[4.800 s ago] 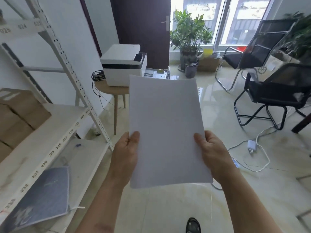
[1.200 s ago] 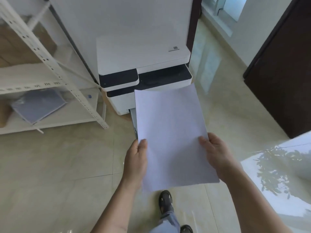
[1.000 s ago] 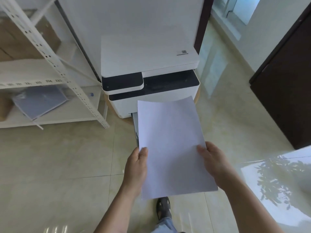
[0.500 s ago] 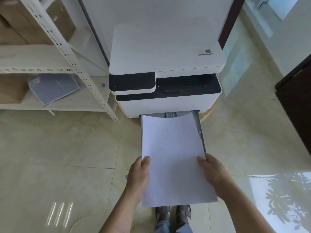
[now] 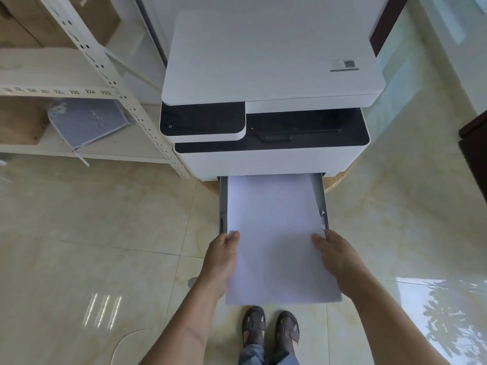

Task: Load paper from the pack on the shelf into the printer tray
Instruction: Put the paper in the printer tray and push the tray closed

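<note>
A white stack of paper (image 5: 276, 238) lies lengthwise over the pulled-out grey printer tray (image 5: 320, 204), its far edge at the printer's front and its near end sticking out past the tray. My left hand (image 5: 222, 256) grips the stack's left edge and my right hand (image 5: 334, 256) grips its right edge. The white and black printer (image 5: 268, 101) sits on a round wooden stool. The opened bluish paper pack (image 5: 87, 122) lies on the lower shelf at the left.
A white metal shelving rack (image 5: 105, 75) with cardboard boxes (image 5: 21, 119) stands left of the printer. Glossy beige floor tiles (image 5: 92, 233) surround it. A dark wooden door (image 5: 474, 159) is at the right edge. My sandalled feet (image 5: 270, 327) are below the paper.
I walked from the shelf to the printer with the paper. In the last second the stack came down from in front of the printer into the open tray and slid further in.
</note>
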